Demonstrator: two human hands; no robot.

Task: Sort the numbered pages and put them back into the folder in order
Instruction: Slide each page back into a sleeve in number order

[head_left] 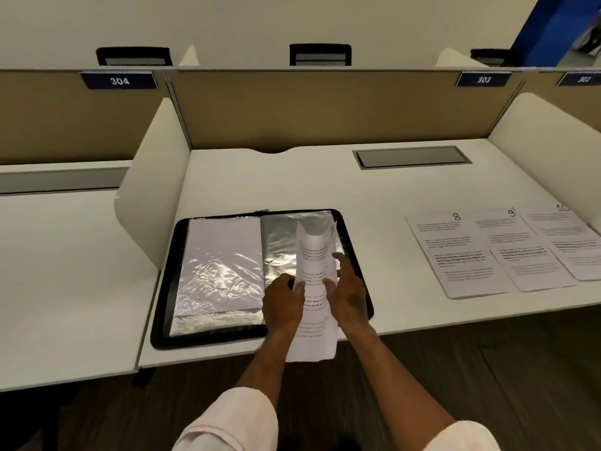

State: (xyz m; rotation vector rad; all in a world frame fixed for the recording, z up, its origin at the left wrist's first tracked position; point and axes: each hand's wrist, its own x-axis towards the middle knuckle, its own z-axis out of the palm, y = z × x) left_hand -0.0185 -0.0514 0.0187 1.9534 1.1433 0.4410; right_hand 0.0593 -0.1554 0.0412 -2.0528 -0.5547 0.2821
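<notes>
A black zip folder [167,281] lies open on the white desk, its clear plastic sleeves shining. The left sleeve [221,265] holds a white sheet. Over the right sleeve [283,242] a printed page [315,255] marked 7 curves upward, bowed lengthwise. My left hand [283,302] grips the page's left edge and my right hand [349,292] holds its right edge, index finger stretched forward. The page's lower end hangs past the desk's front edge. Pages 8 [455,252], 9 [520,252] and 10 [566,239] lie overlapped in a row to the right.
White side dividers [153,190] flank the desk, with a tan back panel [325,105] behind. A grey cable hatch [411,156] sits at the back right. Seat labels 304 [119,81] and 303 [483,80] hang on the partition. Dark floor lies below the desk edge.
</notes>
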